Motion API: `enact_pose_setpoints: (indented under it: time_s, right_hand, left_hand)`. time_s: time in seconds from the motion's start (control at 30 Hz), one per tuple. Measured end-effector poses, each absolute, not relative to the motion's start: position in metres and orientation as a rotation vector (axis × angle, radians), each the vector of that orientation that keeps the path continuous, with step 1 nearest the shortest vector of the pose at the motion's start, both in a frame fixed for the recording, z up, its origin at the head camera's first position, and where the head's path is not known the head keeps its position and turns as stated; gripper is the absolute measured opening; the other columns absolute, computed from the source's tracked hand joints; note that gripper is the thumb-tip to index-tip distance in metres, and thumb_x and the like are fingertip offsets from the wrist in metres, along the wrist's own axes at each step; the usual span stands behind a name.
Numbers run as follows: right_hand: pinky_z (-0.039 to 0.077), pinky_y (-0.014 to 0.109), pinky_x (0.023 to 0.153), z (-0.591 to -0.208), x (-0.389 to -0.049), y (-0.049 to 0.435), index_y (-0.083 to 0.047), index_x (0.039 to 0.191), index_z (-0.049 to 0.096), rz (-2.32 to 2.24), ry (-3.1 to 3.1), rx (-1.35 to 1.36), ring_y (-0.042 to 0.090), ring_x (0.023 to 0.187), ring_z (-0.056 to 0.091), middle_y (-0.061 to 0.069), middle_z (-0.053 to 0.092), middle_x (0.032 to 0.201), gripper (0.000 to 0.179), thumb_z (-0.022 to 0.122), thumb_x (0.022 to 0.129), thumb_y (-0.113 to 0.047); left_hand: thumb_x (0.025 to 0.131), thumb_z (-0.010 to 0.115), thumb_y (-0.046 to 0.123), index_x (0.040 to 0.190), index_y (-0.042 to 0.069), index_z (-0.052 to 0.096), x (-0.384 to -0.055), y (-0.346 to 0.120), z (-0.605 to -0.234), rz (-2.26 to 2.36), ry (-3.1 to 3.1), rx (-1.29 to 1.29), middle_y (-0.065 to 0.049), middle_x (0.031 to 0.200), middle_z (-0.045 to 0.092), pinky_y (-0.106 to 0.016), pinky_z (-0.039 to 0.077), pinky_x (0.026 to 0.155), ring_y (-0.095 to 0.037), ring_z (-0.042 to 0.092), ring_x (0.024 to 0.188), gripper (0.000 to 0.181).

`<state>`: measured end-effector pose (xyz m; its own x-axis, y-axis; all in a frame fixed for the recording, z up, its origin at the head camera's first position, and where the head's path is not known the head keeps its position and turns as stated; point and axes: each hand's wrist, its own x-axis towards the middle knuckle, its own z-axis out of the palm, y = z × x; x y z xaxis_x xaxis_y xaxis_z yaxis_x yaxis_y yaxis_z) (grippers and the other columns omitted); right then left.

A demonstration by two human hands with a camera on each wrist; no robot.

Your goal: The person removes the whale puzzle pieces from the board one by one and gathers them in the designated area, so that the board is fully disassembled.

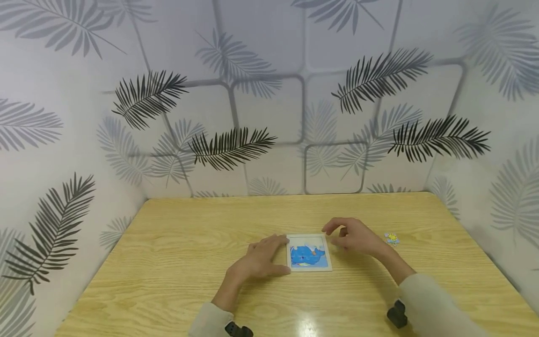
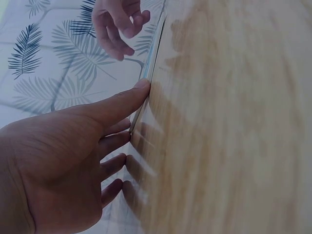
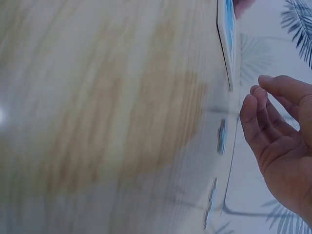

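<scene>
A small jigsaw puzzle (image 1: 306, 255) of a blue whale lies in a pale square frame (image 1: 309, 269) on the table, its upper part pale and without picture. My left hand (image 1: 263, 260) touches the frame's left side, thumb at the lower corner and fingers near the upper one. In the left wrist view that thumb (image 2: 124, 102) meets the frame's edge, the other fingers fairly straight. Just beyond the frame's right edge hovers my right hand (image 1: 351, 236), its fingers loosely bent. Nothing shows between those fingers in the right wrist view (image 3: 282, 131).
To the right of my right hand, a puzzle piece with a yellow sun (image 1: 392, 238) lies on the wooden table (image 1: 189, 243). The right wrist view shows two flat pieces, one nearer the frame (image 3: 222, 136) and one farther off (image 3: 210, 204). Leaf-patterned walls (image 1: 269, 112) enclose the table.
</scene>
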<state>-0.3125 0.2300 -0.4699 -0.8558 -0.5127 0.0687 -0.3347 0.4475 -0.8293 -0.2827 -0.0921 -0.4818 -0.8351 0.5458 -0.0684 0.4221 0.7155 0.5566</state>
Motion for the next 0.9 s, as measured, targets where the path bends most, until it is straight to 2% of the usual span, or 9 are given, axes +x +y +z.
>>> enact_pose_setpoints:
  time_s: [0.17,0.3,0.43,0.6,0.77,0.9]
  right_hand:
    - [0.051,0.027,0.060,-0.472,-0.312,0.207,-0.002,0.120,0.070,-1.316,2.516,-0.810,0.013,0.068,0.057,0.018,0.068,0.114,0.027,0.073,0.094,0.000]
    - [0.055,0.029,0.075,-0.475,-0.310,0.192,-0.005,0.118,0.072,-1.254,2.554,-0.886,0.016,0.087,0.065,0.012,0.072,0.113,0.026,0.076,0.092,-0.004]
    - [0.056,0.031,0.084,-0.479,-0.308,0.180,-0.006,0.117,0.073,-1.243,2.540,-0.919,0.018,0.095,0.067,0.009,0.073,0.115,0.027,0.076,0.091,-0.001]
    - [0.057,0.030,0.084,-0.481,-0.307,0.168,-0.006,0.117,0.072,-1.256,2.528,-0.936,0.017,0.093,0.067,0.011,0.072,0.116,0.028,0.076,0.090,0.002]
    - [0.057,0.026,0.074,-0.483,-0.305,0.156,-0.003,0.123,0.070,-1.237,2.547,-0.890,0.013,0.085,0.066,0.013,0.072,0.113,0.036,0.078,0.088,0.002]
    - [0.054,0.025,0.068,-0.483,-0.304,0.149,-0.001,0.121,0.072,-1.175,2.594,-0.833,0.011,0.080,0.062,0.012,0.071,0.112,0.036,0.080,0.086,0.001]
  left_hand:
    - [0.094,0.077,0.041,0.158,0.014,0.043,-0.280,-0.092,-0.476,0.809,2.682,0.758,-0.006,0.167,0.037,-0.064,0.020,0.120,-0.033,0.027,0.156,0.077]
    - [0.094,0.077,0.040,0.157,0.013,0.044,-0.280,-0.093,-0.477,0.815,2.686,0.775,-0.007,0.166,0.038,-0.065,0.021,0.118,-0.035,0.029,0.155,0.076]
    - [0.093,0.077,0.042,0.156,0.015,0.045,-0.282,-0.092,-0.484,0.813,2.701,0.782,-0.008,0.166,0.039,-0.066,0.023,0.116,-0.036,0.032,0.154,0.076]
    - [0.092,0.078,0.042,0.157,0.018,0.045,-0.287,-0.092,-0.494,0.815,2.709,0.760,-0.005,0.167,0.037,-0.064,0.022,0.117,-0.033,0.030,0.155,0.076]
    - [0.093,0.078,0.042,0.157,0.017,0.045,-0.288,-0.092,-0.494,0.808,2.701,0.783,-0.006,0.167,0.037,-0.066,0.023,0.116,-0.035,0.030,0.154,0.076]
    - [0.093,0.077,0.043,0.158,0.016,0.043,-0.289,-0.093,-0.494,0.799,2.694,0.794,-0.006,0.168,0.035,-0.067,0.021,0.117,-0.036,0.029,0.155,0.077]
